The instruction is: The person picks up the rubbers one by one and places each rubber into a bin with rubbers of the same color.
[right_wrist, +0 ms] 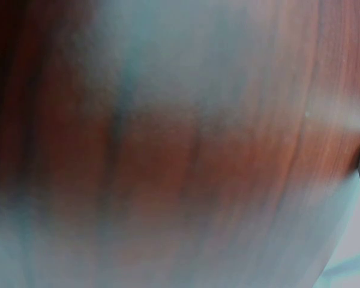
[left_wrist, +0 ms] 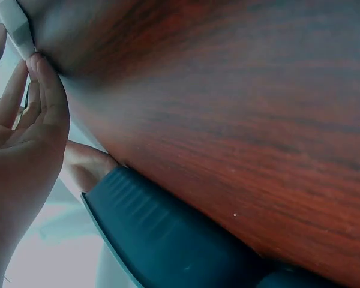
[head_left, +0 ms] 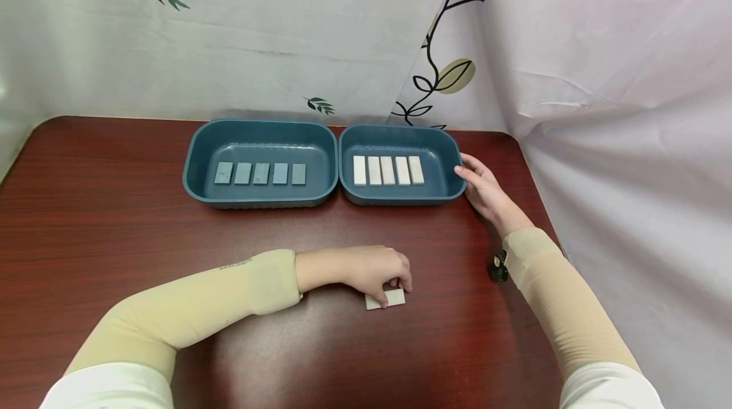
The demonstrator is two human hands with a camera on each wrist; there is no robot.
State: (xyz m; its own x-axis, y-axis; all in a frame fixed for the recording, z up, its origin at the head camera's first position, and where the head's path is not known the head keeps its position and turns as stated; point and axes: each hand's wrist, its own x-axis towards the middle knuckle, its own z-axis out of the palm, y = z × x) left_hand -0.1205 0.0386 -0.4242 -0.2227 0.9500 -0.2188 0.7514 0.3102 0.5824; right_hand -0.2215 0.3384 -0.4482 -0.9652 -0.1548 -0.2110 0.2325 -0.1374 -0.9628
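Observation:
My left hand (head_left: 377,269) reaches down to the table and pinches a small white rectangular block (head_left: 396,297), thumb on its near side and fingers at its right end. In the left wrist view the fingertips meet one end of that block (left_wrist: 17,27). At the back right, my right hand (head_left: 485,192) holds the end of the smaller blue bin (head_left: 400,200), its thumb over the rim and fingers along the outside. Several white blocks (head_left: 387,171) lie in a row inside that bin. The right wrist view shows mostly blurred tabletop.
Left of the smaller bin stands a larger blue bin (head_left: 260,203), side by side with it, with several grey-blue blocks (head_left: 261,174) in a row. Both stand on a dark red wooden table (head_left: 114,225) near its back edge. Patterned white cloth (head_left: 257,34) hangs behind and to the right.

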